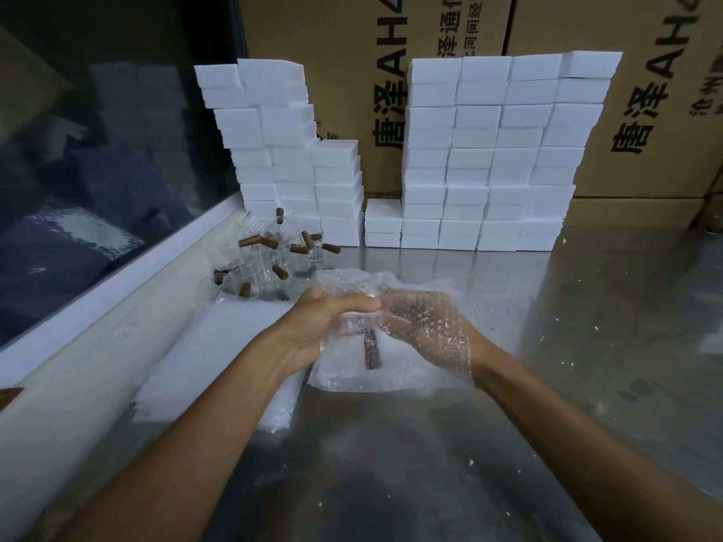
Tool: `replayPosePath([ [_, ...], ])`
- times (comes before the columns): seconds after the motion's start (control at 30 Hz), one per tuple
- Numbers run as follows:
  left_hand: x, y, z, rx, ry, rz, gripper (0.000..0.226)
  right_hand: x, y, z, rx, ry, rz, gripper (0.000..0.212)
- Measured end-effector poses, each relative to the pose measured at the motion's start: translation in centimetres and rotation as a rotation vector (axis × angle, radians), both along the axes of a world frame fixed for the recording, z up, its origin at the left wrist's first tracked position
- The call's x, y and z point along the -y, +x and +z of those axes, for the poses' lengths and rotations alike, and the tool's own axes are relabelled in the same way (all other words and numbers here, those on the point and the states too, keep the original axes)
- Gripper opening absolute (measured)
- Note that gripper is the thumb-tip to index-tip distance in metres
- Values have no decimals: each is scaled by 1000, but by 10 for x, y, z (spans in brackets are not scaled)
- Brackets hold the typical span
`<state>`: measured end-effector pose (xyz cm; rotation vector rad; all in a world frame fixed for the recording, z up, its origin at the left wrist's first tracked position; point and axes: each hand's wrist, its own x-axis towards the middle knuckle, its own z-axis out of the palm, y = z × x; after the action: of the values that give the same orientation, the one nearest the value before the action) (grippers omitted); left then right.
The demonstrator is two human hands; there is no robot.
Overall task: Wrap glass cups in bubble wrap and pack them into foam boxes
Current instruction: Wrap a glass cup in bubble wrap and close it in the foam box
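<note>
Over the middle of the metal table (430, 444), both hands hold a sheet of bubble wrap (352, 369) folded around a glass cup; its brown wooden handle (371, 348) shows through the wrap. My left hand (321, 326) grips the bundle from the left, fingers curled over its top. My right hand (426, 326) lies under the wrap and is seen through it. Several bare glass cups with brown handles (266, 260) stand clustered at the back left. White foam boxes (489, 158) are stacked in tall columns at the back.
A pile of flat bubble wrap sheets (219, 354) lies left of my hands. A second foam stack (281, 150) stands behind the cups. Printed cardboard cartons (645, 91) form the back wall. A white ledge and dark window (98, 170) run along the left.
</note>
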<state>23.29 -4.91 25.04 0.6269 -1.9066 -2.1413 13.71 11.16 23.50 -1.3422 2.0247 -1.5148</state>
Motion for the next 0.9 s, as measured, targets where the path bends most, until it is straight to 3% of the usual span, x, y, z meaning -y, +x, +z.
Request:
replayPosePath([
  [0.1, 5, -1, -4, -138, 178, 75, 38, -6, -10, 3, 166, -283, -262, 16],
  [0.2, 9, 2, -5, -239, 375, 141, 50, -17, -21, 1, 355, -391, -562, 10],
  [0.3, 3, -2, -7, -283, 512, 242, 65, -21, -16, -10, 729, -351, -331, 75],
  [0.4, -9, -7, -11, -301, 565, 269, 43, -11, 2, -25, 880, -269, -142, 109],
  [0.43, -14, -9, -13, -299, 567, 253, 38, -7, 5, -27, 894, -259, -128, 110],
  [0.47, -18, -11, -17, -293, 561, 230, 36, -2, 8, -25, 902, -265, -126, 100],
  [0.6, -31, -11, -21, -283, 549, 153, 47, 9, 7, -4, 833, -347, -243, 23],
  [0.73, -31, -6, -27, -249, 416, 216, 62, 13, 2, 8, 682, -440, -353, 16],
  [0.9, -20, 3, -26, -242, 178, 97, 64, 14, -1, 10, 536, -431, -379, 11],
])
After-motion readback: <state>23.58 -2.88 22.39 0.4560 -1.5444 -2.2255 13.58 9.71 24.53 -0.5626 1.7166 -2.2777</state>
